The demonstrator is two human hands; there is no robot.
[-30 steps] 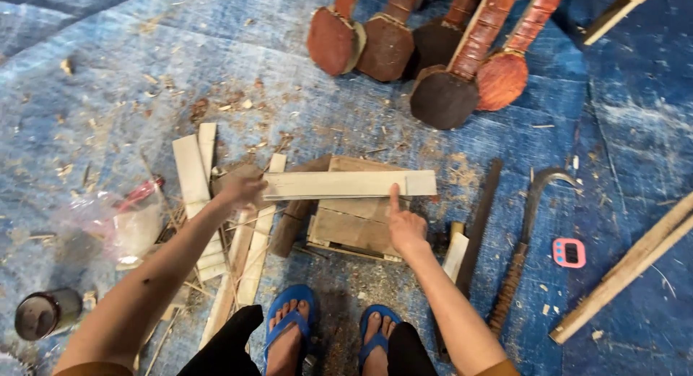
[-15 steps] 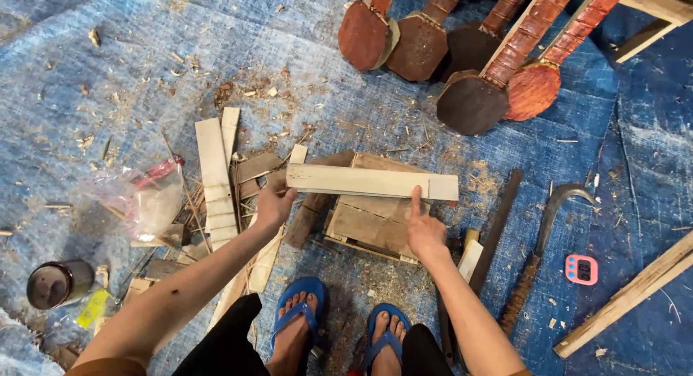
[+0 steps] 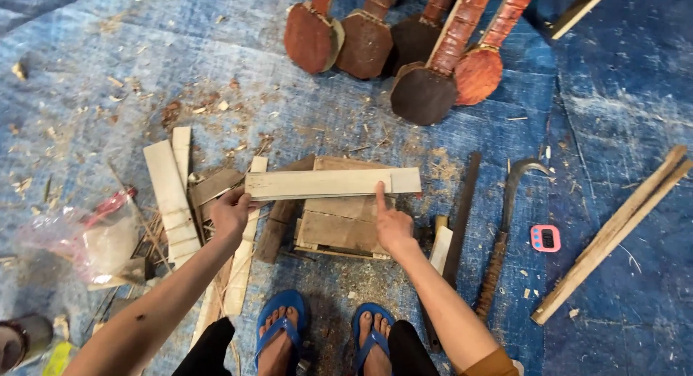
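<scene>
Unchanged since 0.5 s ago: both hands stay on pale plank (image 3: 332, 182). Left hand (image 3: 231, 211) closed around its left end. Plank lies across wooden block (image 3: 336, 228). Right hand (image 3: 391, 224), 1 forefinger extended, touches plank; curved blade (image 3: 505, 224) further right.

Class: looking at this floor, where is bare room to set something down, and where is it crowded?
Free: blue tarp right of the round wooden instrument bodies, above the curved blade. Crowded: between left hand and plastic bag, stacked slats.

The right hand (image 3: 393, 228) is sliding its pointing forefinger a little leftward along the pale wooden slat (image 3: 332, 183), while the left hand (image 3: 231, 211) is shifting slightly at its end.
</scene>
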